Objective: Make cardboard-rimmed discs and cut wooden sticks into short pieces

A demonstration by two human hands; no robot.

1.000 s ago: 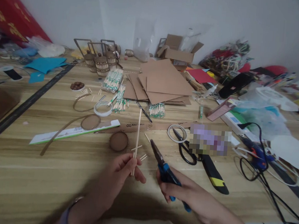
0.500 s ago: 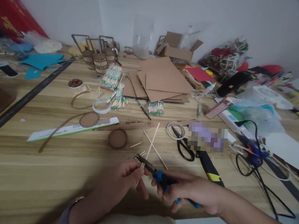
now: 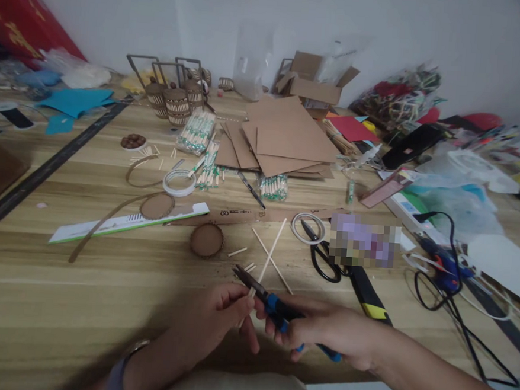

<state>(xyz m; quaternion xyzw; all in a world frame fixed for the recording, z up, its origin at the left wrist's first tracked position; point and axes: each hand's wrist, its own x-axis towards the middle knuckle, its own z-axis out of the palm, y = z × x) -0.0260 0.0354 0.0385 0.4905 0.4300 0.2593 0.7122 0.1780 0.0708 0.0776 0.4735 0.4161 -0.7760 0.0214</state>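
Note:
Between the thumb and fingers of my left hand (image 3: pixel 209 313) is a thin wooden stick (image 3: pixel 274 245), slanting up and away to the right. My right hand (image 3: pixel 322 330) is wrapped round the blue-and-black handles of a pair of pliers (image 3: pixel 260 291). The dark jaws lie across the stick just above my left fingertips; whether they touch it I cannot tell. Another wooden stick (image 3: pixel 281 272) rests on the table behind. Short cut pieces (image 3: pixel 237 252) lie near the jaws. A round brown cardboard dish (image 3: pixel 207 240) sits beyond my left hand.
Black scissors (image 3: pixel 326 268) and a tape roll (image 3: pixel 308 228) lie to the right, near a glue gun (image 3: pixel 447 270) with its cord. Cardboard sheets (image 3: pixel 295 129), bundled sticks (image 3: pixel 197 131) and small lidded baskets (image 3: pixel 176 106) stand farther back. A ruler-like white strip (image 3: pixel 106 223) lies left.
The plier jaws have moved slightly left and up across the stick, and the handles look closer together. The stick's far end has shifted a little to the right.

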